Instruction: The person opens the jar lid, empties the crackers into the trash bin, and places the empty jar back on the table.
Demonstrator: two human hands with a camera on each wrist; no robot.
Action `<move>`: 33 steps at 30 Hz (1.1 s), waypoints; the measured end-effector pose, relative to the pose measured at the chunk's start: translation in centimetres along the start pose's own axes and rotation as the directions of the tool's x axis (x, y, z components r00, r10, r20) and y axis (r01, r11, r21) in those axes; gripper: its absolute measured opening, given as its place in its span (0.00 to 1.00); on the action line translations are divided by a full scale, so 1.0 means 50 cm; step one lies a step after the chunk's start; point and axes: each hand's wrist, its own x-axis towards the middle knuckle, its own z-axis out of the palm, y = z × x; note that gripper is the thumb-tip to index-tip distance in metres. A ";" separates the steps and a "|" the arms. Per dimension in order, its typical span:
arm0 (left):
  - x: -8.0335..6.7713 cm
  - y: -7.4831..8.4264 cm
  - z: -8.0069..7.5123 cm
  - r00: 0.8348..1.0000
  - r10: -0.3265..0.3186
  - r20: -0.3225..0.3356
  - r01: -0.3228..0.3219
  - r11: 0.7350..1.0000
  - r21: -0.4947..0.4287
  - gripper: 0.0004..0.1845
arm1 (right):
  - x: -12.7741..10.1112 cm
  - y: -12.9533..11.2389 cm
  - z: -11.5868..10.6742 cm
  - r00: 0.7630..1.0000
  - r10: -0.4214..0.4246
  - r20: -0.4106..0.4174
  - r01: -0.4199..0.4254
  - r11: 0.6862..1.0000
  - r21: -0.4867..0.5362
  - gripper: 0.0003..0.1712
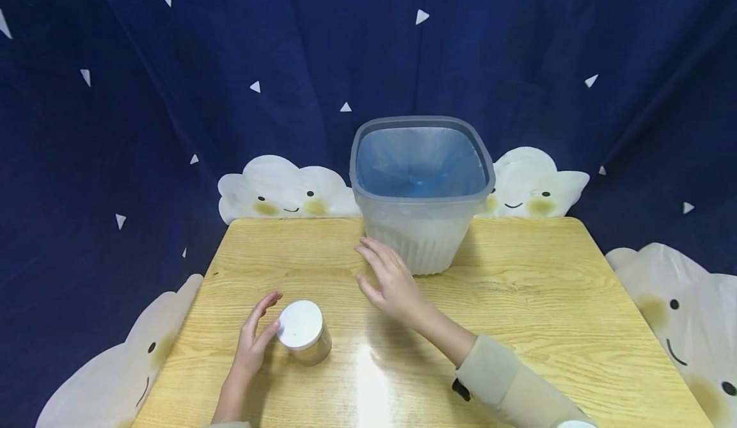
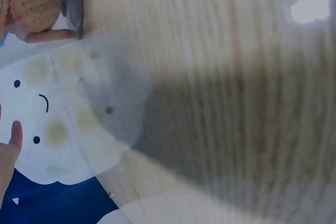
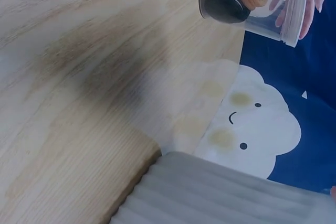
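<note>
**Left hand at the biscuit jar, right hand by the bin**

While both hands sit low over the pale wooden table point(image 1: 518, 300), I see the small clear plastic jar with a white screw lid point(image 1: 303, 332) standing upright near the front left of the tabletop. From the right wrist view its wall is transparent, with round biscuits, some tan and at least 1 dark, loose inside. I judge it light, stiff and smooth-sided, so somewhat slippery; the contents are brittle and would shift if it tilts. The best hold looks like a wrap around the wall just under the lid, or around the lid's rim.

My left hand point(image 1: 253, 341) is beside the jar on its left, fingers loosely spread and gently curved, fingertips touching or nearly touching the lid edge; it has not closed around anything. My right hand point(image 1: 391, 281) hovers flat and relaxed, palm down, fingers extended toward the base of the translucent grey ribbed plastic bin with a blue liner point(image 1: 421, 191), holding nothing. Whether it touches the bin, I cannot tell. The forearm angles in from the lower right in a beige sleeve point(image 1: 512, 383).
</note>
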 end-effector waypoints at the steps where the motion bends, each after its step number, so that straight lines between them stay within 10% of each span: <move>1: -0.003 -0.002 -0.001 1.000 -0.014 0.006 0.014 1.000 -0.020 0.25 | 0.000 -0.002 0.003 1.000 0.009 0.015 -0.009 1.000 0.001 0.29; 11: -0.041 -0.079 -0.007 0.988 -0.115 0.100 0.122 0.990 -0.070 0.26 | -0.003 -0.012 0.025 0.989 0.074 0.130 -0.076 0.997 0.010 0.31; 33: -0.082 -0.074 0.010 0.983 -0.178 0.039 0.181 0.980 -0.079 0.28 | -0.019 -0.049 0.067 0.901 0.194 0.387 -0.259 0.958 0.123 0.36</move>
